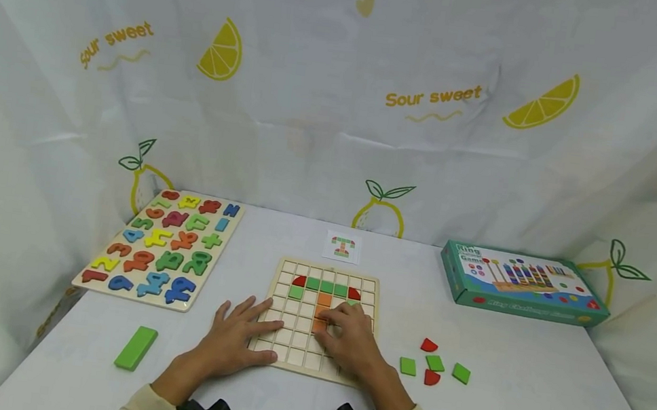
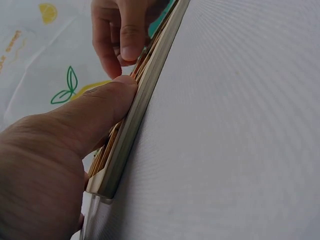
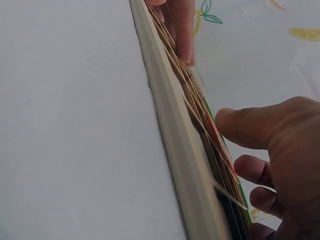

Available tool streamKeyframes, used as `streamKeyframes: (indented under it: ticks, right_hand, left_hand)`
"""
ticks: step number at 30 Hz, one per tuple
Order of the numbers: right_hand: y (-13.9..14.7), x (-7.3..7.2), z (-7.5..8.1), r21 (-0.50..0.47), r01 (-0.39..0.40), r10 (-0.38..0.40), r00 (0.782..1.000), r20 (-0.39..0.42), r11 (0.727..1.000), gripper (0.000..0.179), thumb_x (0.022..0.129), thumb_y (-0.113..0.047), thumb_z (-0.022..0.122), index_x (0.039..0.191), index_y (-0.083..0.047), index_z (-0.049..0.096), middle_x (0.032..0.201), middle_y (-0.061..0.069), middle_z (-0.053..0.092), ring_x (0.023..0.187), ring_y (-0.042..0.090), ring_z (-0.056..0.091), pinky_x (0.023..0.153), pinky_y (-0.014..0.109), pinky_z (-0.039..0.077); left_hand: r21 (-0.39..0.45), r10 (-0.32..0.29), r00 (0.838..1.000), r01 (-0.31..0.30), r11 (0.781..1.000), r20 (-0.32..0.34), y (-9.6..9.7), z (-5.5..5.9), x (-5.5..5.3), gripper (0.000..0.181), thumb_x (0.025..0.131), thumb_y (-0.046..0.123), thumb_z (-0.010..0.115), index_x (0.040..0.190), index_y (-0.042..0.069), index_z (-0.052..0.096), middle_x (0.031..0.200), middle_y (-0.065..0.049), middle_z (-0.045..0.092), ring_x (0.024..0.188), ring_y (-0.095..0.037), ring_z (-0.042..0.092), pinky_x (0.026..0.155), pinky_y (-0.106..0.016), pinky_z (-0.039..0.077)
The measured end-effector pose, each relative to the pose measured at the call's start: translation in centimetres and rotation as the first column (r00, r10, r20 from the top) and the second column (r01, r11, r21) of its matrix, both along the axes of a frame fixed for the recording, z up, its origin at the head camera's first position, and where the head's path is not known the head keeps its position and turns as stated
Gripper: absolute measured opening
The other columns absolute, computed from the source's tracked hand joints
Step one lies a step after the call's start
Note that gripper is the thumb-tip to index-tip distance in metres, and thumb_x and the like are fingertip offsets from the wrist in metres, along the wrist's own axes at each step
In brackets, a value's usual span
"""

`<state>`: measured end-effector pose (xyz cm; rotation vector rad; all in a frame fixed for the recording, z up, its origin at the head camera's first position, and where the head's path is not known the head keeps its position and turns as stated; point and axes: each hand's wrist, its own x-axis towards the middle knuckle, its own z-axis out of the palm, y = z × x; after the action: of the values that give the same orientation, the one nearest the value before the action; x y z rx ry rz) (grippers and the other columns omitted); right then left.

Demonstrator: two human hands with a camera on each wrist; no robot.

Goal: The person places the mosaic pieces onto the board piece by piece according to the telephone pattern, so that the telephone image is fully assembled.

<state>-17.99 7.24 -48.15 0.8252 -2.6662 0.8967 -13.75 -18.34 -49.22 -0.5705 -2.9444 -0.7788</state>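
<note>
A wooden grid board [image 1: 288, 357] lies on the table. In its cells sit a row of green tiles [image 1: 326, 287] between two red quarter-round tiles [image 1: 299, 280], a green square [image 1: 296, 292] below the left one, and a column of orange square tiles [image 1: 324, 298]. My left hand [image 1: 240, 338] rests spread on the board's left edge, thumb [image 2: 117, 92] on the near rim. My right hand [image 1: 352, 338] is over the board's right half, thumb and index fingertips at opposite edges of the lowest orange tile [image 1: 319, 326]. It covers some right-hand cells.
A pattern card [image 1: 342, 247] lies behind the board. Loose green squares [image 1: 408, 366] and red quarter-rounds [image 1: 429, 345] lie to the right, before a Ring Challenge Game box [image 1: 528, 284]. On the left are a number puzzle board [image 1: 160, 246] and a green block [image 1: 136, 348].
</note>
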Motion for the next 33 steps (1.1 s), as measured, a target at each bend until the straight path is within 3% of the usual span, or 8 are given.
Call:
streamKeyframes:
  ticks: [9,20,27,33]
  right_hand:
    - [1.4,0.3,2.6,-0.133,0.012,-0.017,0.999,-0.037,0.991,0.027,0.08,-0.01,0.079,0.105,-0.004,0.072,0.097,0.005,0.063,0.091,0.02,0.049,0.075,0.042,0.042]
    - [4.9,1.3,5.9,-0.118,0.078,-0.097,0.982,-0.161,0.99,0.034,0.077,-0.013,0.083,0.108,-0.006,0.072,0.096,0.0,0.06,0.094,0.018,0.047,0.075,0.041,0.043]
    - [8.5,1.6,6.1,-0.123,0.12,-0.149,0.951,-0.27,0.985,0.033,0.073,-0.007,0.083,0.104,-0.006,0.072,0.091,0.001,0.059,0.09,0.021,0.048,0.072,0.043,0.042]
    - [11.2,1.8,5.4,-0.114,0.199,-0.221,0.946,-0.235,0.973,0.033,0.074,-0.003,0.082,0.105,-0.005,0.071,0.09,0.001,0.059,0.091,0.022,0.049,0.072,0.045,0.043]
  left_hand:
    - [0.004,0.006,1.0,-0.006,1.0,0.014,0.1,-0.2,-0.1,0.06,0.079,0.062,0.067,0.13,0.029,0.064,0.152,-0.003,0.036,0.141,-0.036,0.02,0.105,-0.066,0.002]
    - [0.018,0.004,1.0,-0.004,1.0,0.021,0.0,-0.2,-0.1,0.061,0.079,0.062,0.067,0.13,0.028,0.064,0.152,-0.002,0.036,0.141,-0.035,0.02,0.105,-0.066,0.001]
    - [0.009,0.003,0.999,-0.003,1.0,0.032,0.1,-0.1,-0.1,0.061,0.079,0.06,0.068,0.13,0.028,0.064,0.152,-0.003,0.036,0.141,-0.036,0.02,0.105,-0.066,0.001]
    - [0.018,0.004,0.999,-0.005,1.0,0.033,0.1,0.0,0.0,0.06,0.08,0.06,0.068,0.13,0.027,0.064,0.152,-0.003,0.036,0.141,-0.036,0.02,0.105,-0.066,0.001]
